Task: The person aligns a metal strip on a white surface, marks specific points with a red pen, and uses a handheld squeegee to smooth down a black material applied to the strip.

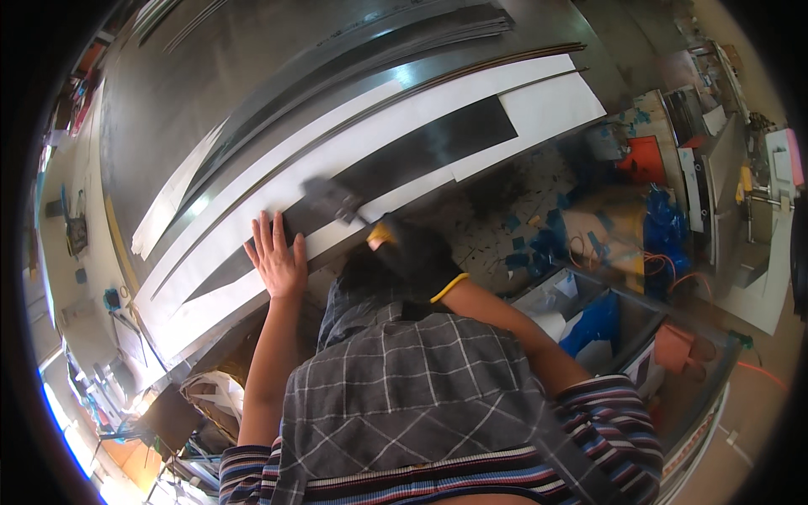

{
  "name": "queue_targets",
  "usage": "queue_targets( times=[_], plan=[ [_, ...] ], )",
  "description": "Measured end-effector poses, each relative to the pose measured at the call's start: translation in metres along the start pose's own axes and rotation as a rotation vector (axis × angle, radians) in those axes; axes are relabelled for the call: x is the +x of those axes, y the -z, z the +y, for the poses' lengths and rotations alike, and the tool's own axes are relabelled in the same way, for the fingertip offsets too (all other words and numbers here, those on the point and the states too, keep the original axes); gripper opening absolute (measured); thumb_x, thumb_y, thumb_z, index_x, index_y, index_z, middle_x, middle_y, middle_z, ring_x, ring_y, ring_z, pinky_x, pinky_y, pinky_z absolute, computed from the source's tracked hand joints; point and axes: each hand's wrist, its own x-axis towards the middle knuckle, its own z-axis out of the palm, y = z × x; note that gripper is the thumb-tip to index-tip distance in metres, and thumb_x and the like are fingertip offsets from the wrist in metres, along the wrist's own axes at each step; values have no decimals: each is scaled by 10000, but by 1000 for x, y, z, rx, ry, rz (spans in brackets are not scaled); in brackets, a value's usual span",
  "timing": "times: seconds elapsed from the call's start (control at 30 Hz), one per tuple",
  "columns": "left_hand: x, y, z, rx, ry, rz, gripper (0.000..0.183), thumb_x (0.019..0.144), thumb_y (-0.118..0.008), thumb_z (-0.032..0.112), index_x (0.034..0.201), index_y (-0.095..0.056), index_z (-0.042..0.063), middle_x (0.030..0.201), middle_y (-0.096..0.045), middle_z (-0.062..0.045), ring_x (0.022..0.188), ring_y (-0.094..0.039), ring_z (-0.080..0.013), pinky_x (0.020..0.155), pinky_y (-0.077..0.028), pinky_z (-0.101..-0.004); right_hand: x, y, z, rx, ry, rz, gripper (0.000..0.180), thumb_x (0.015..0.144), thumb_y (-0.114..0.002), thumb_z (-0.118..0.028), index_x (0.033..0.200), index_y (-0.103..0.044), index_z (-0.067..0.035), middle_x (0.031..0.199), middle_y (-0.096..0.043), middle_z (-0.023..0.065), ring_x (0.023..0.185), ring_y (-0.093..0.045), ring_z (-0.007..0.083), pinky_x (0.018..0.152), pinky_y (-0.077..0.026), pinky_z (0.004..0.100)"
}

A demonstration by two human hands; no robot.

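Note:
My bare left hand (pixel 276 255) lies palm down, fingers spread, on a long dark strip (pixel 435 148) near its left part. The strip rests on white sheets (pixel 549 88) along the near edge of a large metal-topped table. My right hand (pixel 394 243), in a black glove with a yellow cuff, grips the handle of a dark tool (pixel 334 199), whose kind is blurred. The tool's head is over the strip, to the right of my left hand; whether it touches the strip cannot be told.
Long thin rods (pixel 404 95) run behind the strip. Farther back lies a stack of dark strips (pixel 442 38). A pale strip (pixel 180 189) lies at the left. Right of me are a metal-framed cart (pixel 637 303), blue film (pixel 666 233) and an orange cable (pixel 659 257).

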Motion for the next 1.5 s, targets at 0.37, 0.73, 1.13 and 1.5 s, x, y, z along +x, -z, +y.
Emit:
queue_targets(
  times=[0.37, 0.73, 1.13, 1.5],
  plan=[
    [-7, 1, 3, -6, 2, -49, 596, 933, -518, 352, 1466, -380, 126, 1561, -281, -126, 1467, -189, -341, 1148, -96, -587, 41, 155, 167, 167, -479, 610, 443, 943, -491, -473, 824, -581, -56, 707, -595, 80, 632, -592, 206, 569, -450, 337],
    [-14, -17, 23, -53, 279, 176, 656, 961, -497, 363, 1509, -271, 81, 1565, -284, -129, 1470, -201, -313, 1156, -87, -562, 101, 314, 284, -384, -809, 865, 593, 716, -675, -492, 1050, -643, -3, 978, -679, 229, 955, -643, 403, 843, -505, 458],
    [-29, -28, 177, -42, 656, 287, 643, 891, -600, 297, 1457, -362, 106, 1535, -327, -139, 1448, -244, -323, 1146, -99, -593, 220, 323, 239, -606, 519, -276, 246, 678, -710, -216, 867, -593, -109, 800, -630, 103, 812, -624, 324, 699, -478, 455],
    [-47, -14, 222, -29, 741, 331, 586, 937, -530, 306, 1449, -353, 83, 1526, -324, -143, 1451, -222, -327, 1169, -97, -533, 195, 307, 200, -341, 921, -41, 181, 725, -691, -36, 870, -600, -94, 836, -616, 99, 792, -597, 303, 701, -479, 394]
  ],
)
